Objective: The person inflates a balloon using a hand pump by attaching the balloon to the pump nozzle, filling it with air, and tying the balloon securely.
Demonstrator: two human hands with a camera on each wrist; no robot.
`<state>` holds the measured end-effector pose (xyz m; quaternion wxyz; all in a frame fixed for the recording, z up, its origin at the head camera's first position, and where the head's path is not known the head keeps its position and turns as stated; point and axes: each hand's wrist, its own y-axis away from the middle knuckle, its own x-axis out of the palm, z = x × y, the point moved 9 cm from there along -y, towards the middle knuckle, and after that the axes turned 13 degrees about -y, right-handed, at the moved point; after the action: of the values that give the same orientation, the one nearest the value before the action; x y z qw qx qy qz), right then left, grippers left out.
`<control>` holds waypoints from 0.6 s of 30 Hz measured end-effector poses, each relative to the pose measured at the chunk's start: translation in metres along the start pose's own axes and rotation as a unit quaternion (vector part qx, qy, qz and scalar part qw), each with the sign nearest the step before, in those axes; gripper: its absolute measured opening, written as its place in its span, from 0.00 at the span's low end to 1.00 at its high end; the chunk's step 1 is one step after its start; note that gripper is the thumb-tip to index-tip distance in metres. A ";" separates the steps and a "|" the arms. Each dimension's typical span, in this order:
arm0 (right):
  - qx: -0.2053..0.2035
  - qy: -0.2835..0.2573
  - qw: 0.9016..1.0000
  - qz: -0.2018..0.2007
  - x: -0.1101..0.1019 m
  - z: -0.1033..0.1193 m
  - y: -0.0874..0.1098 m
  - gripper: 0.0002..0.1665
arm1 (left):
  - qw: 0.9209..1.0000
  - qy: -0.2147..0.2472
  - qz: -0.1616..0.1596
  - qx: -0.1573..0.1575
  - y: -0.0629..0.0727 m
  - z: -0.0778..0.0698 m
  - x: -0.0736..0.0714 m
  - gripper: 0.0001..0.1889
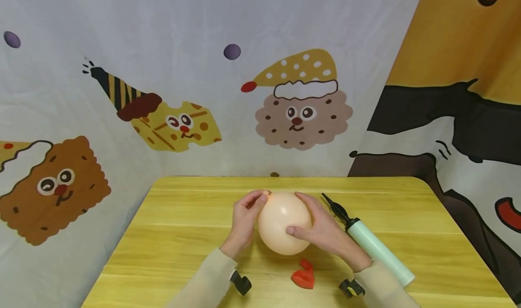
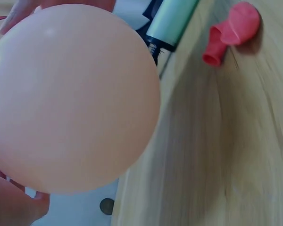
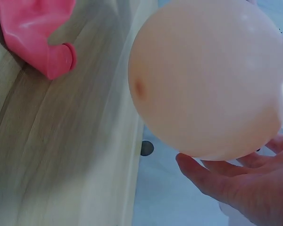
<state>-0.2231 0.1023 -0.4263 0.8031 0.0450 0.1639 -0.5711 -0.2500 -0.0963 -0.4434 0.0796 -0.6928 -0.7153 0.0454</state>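
Note:
An inflated peach balloon (image 1: pixel 281 231) is held between both hands above the table. At its upper left my left hand (image 1: pixel 243 220) pinches the neck between thumb and fingertips; the neck itself is mostly hidden. My right hand (image 1: pixel 323 231) holds the balloon's right side, thumb across the front and fingers behind. The left wrist view shows the round balloon (image 2: pixel 80 103) filling much of the frame, with part of the left hand (image 2: pixel 14 205) below it. In the right wrist view, the right hand's fingertips touch the balloon (image 3: pixel 203 84), which has a darker spot.
A limp red balloon (image 1: pixel 303 278) lies on the wooden table (image 1: pixel 163 253) near the front, below the peach one. To the right, a pale green hand pump (image 1: pixel 378 249) with a black nozzle lies diagonally. Behind the table hangs a printed cloth (image 1: pixel 195 36) with cartoon biscuits.

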 end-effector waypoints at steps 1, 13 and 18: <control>0.002 0.002 1.000 -0.002 0.000 -0.001 0.000 0.56 | 1.000 -0.007 0.009 0.006 0.001 -0.001 0.000 0.18; 0.044 -0.086 0.994 -0.048 0.002 -0.013 -0.004 0.50 | 0.986 -0.096 0.132 0.038 0.029 0.001 0.000 0.46; 0.050 -0.099 0.992 -0.058 0.009 -0.017 -0.008 0.49 | 0.984 -0.110 0.141 0.009 0.035 0.009 0.001 0.54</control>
<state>-0.2312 0.0961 -0.4440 0.7779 0.0192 0.0574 -0.6255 -0.2174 -0.0940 -0.4578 -0.0007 -0.7764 -0.6147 0.1388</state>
